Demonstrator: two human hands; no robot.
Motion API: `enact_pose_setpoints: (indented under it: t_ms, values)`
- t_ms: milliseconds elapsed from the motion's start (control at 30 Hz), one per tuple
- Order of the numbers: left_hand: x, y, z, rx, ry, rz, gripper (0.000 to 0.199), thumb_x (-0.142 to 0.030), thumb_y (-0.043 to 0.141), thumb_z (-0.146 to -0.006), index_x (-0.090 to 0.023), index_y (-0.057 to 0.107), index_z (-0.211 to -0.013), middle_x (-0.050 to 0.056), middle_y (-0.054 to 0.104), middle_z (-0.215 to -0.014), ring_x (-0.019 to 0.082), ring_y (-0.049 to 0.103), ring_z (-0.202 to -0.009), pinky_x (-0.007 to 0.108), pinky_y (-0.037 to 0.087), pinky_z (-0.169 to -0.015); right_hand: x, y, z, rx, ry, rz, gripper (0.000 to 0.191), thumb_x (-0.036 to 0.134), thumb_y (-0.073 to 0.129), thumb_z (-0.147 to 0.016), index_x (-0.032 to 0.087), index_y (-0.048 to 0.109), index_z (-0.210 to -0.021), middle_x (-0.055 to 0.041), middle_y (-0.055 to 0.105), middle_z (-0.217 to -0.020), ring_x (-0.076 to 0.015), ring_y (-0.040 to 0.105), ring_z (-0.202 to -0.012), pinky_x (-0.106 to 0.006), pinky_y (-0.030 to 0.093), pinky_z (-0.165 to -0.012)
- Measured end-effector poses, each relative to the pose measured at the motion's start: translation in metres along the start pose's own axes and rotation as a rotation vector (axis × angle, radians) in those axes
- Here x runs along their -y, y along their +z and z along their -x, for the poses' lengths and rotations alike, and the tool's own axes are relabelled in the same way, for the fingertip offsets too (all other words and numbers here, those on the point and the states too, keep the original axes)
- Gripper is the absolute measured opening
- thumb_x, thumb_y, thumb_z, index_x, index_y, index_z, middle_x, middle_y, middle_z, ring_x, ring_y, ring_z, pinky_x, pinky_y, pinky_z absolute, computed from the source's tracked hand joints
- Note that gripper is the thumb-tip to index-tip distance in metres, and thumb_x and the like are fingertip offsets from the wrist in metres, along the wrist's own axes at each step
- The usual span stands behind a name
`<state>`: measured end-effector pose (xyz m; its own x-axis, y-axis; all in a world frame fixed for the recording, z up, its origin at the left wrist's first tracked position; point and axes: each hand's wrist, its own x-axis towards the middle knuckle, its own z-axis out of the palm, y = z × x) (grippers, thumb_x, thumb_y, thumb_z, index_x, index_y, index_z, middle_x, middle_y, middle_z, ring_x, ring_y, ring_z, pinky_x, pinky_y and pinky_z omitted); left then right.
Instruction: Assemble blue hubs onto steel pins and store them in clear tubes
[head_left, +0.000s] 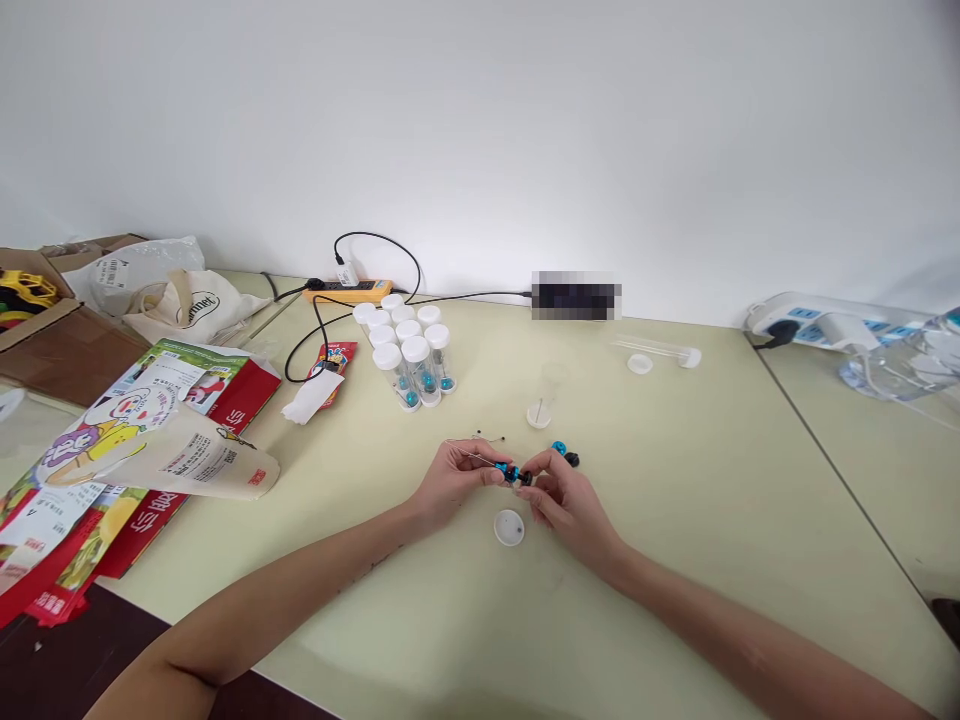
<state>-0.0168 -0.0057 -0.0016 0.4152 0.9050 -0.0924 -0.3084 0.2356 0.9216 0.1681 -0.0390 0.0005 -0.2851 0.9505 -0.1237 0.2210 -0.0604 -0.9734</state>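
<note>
Blue-black piece (507, 471) touches left hand (450, 483), right hand (574, 505); bag (196, 308) reads “umet”.

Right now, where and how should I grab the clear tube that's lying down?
I'd come from straight above and pinch the clear, round tube near its white end, fingers across its two long sides. It lies flat, so those sides face outward, and the flat white disc sits close beside its middle.
</note>
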Motion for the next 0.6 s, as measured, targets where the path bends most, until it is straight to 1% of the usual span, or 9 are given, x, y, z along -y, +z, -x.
enact_pose_setpoints:
  t_ms: [33, 100, 200, 333, 500, 600]
  values:
    - [0.0001, 0.0000, 0.0000, 0.003, 0.000, 0.000, 0.014, -0.017, 0.075, -0.066, -0.016, 0.072, -0.080, 0.003, 0.068, -0.079, 0.014, 0.064, -0.074, 0.026, 0.049, -0.072, -0.0002, 0.0001, -0.0002, 0.009, -0.016, 0.009, 0.023, 0.044, 0.049, -0.089, 0.022, 0.046, -0.084, 0.0039, 0.052, -0.065, -0.0095, 0.045, -0.052, -0.021, 0.034, -0.048]
    - [0.0005, 0.0000, 0.0000, 0.017, 0.007, 0.003, 0.014, -0.017, 0.075, -0.066, -0.016, 0.072, -0.080, 0.003, 0.067, -0.077, 0.014, 0.064, -0.074, 0.026, 0.050, -0.071, -0.0007, 0.0002, -0.0004, 0.033, -0.048, 0.031, 0.032, 0.047, 0.040, -0.093, 0.020, 0.048, -0.076, 0.0016, 0.055, -0.066, -0.0099, 0.046, -0.053, -0.022, 0.034, -0.049]
    - [0.0013, 0.0003, 0.0003, 0.037, 0.012, -0.003, 0.014, -0.017, 0.075, -0.066, -0.016, 0.073, -0.080, 0.002, 0.065, -0.077, 0.014, 0.064, -0.074, 0.026, 0.051, -0.071, -0.0009, 0.0001, -0.0003, 0.049, -0.065, 0.054, 0.044, 0.048, 0.029, -0.095, 0.019, 0.050, -0.069, 0.0003, 0.055, -0.062, -0.0107, 0.046, -0.053, -0.023, 0.036, -0.051]
    - [0.0013, 0.0006, 0.0005, 0.032, 0.011, -0.013, 0.014, -0.018, 0.075, -0.066, -0.016, 0.072, -0.080, 0.003, 0.066, -0.078, 0.015, 0.064, -0.075, 0.027, 0.051, -0.072, 0.0001, -0.0001, 0.0004, 0.045, -0.060, 0.076, 0.045, 0.049, 0.028, -0.095, 0.019, 0.051, -0.070, -0.0004, 0.056, -0.063, -0.0117, 0.047, -0.054, -0.024, 0.037, -0.052]
    - [0.0000, 0.0018, 0.0008, 0.027, 0.004, -0.020, 0.016, -0.020, 0.075, -0.067, -0.015, 0.072, -0.083, 0.004, 0.066, -0.079, 0.016, 0.064, -0.078, 0.031, 0.051, -0.076, 0.0018, 0.0009, -0.0008, 0.029, -0.056, 0.108, 0.045, 0.051, 0.028, -0.094, 0.020, 0.049, -0.070, -0.0010, 0.057, -0.066, -0.0126, 0.048, -0.054, -0.025, 0.038, -0.051]
    - [-0.0013, 0.0030, 0.0011, 0.029, 0.009, -0.012, 0.017, -0.021, 0.075, -0.067, -0.015, 0.071, -0.083, 0.005, 0.067, -0.081, 0.018, 0.064, -0.080, 0.034, 0.051, -0.079, 0.0022, 0.0013, -0.0003, 0.010, -0.067, 0.148, 0.039, 0.048, 0.026, -0.096, 0.021, 0.051, -0.082, -0.0007, 0.058, -0.069, -0.0123, 0.048, -0.051, -0.025, 0.040, -0.050]
